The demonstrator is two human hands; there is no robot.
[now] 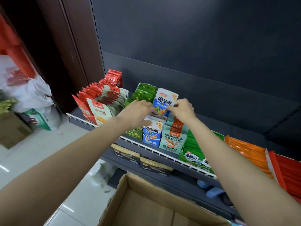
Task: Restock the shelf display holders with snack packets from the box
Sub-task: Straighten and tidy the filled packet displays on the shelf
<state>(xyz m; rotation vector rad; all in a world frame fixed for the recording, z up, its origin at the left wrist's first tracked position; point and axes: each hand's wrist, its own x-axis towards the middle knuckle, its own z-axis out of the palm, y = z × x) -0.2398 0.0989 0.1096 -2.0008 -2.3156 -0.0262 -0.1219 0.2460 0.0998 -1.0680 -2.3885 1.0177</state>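
1. Left hand [138, 111] and right hand [182, 110]: each pinches a lower edge of the blue-and-white snack packets [165, 101], held upright so they can slide in squarely
2. Blue display holder [152, 132]: stands behind the white wire rail [146, 146] directly below the packets; it appears part-filled
3. Cardboard box [146, 201]: open on the floor below the shelf, within easy reach; no packets visible inside

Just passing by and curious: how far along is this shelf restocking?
Looks nearly done. The red, green and teal holders on the shelf appear packed. Left hand and right hand both grip the blue-and-white holder's raised back card, above its packets. The visible part of the cardboard box is bare, so probably little remains.
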